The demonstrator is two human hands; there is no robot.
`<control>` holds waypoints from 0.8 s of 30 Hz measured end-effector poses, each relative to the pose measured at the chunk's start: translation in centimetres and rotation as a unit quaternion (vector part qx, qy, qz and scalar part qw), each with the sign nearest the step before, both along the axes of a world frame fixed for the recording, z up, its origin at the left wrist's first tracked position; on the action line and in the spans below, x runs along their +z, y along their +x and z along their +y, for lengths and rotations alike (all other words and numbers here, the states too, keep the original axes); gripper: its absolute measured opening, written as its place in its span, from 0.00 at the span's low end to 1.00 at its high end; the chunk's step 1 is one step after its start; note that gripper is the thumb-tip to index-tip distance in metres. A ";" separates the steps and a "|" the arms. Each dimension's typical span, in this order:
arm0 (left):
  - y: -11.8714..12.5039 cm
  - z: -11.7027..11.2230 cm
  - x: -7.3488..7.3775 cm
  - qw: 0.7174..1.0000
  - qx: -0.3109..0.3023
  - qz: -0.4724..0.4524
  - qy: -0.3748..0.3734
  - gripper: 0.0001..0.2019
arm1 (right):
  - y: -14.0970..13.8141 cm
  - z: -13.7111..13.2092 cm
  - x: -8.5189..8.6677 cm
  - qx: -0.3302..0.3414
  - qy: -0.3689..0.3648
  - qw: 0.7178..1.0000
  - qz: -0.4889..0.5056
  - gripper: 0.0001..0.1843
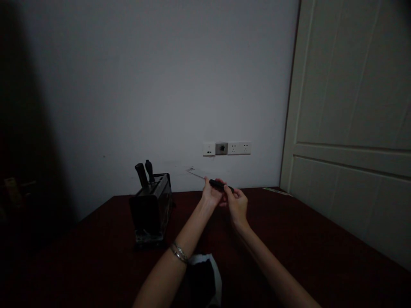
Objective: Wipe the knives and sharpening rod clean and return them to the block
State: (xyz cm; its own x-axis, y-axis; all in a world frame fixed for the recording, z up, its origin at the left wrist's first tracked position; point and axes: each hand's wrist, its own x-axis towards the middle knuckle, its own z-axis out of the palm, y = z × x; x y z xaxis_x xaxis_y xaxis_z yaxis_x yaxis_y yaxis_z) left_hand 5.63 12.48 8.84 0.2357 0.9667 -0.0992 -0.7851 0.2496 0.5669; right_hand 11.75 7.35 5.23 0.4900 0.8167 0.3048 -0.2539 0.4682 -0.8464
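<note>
Above the table a slim black-handled tool [217,184] is held out, its thin pale metal blade or shaft [196,175] pointing left toward the wall; I cannot tell which it is. My left hand [212,196] is turned palm up beneath the front of the handle, thumb raised near the metal, supporting it with partly curled fingers. At the handle's rear end, my right hand [238,204] pinches it between thumb and fingers. To the left stands a dark slotted block [149,214] with two black handles [141,174] sticking up from its top.
A dark red table [272,239] reaches back to a pale wall [160,85] with sockets [239,148]. Under my left forearm lies a black and white item [216,273], its kind unclear. A cream panelled door [353,128] borders the right side.
</note>
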 end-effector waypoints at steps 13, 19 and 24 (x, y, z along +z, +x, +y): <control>-2.5 -1.4 -1.2 0.986 -0.009 0.165 0.009 0.23 | -3.7 -2.6 -4.0 0.148 -0.071 0.985 -0.053 0.19; -4.4 -2.9 -2.5 0.963 -0.002 0.259 0.072 0.22 | -2.3 -3.7 -5.7 0.292 -0.130 0.934 -0.158 0.15; -6.1 -3.9 -3.5 0.950 -0.011 0.295 0.097 0.24 | 0.0 -5.0 -8.7 0.299 -0.143 0.888 -0.320 0.11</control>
State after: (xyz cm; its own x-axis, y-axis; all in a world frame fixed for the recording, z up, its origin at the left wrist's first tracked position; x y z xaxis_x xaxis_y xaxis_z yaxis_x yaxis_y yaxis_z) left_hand -0.46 8.61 5.29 0.2140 0.9760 -0.0403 -0.3121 0.1074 0.9440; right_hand 11.78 2.33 -3.51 -0.2551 0.9613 0.1036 0.1904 0.1550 -0.9694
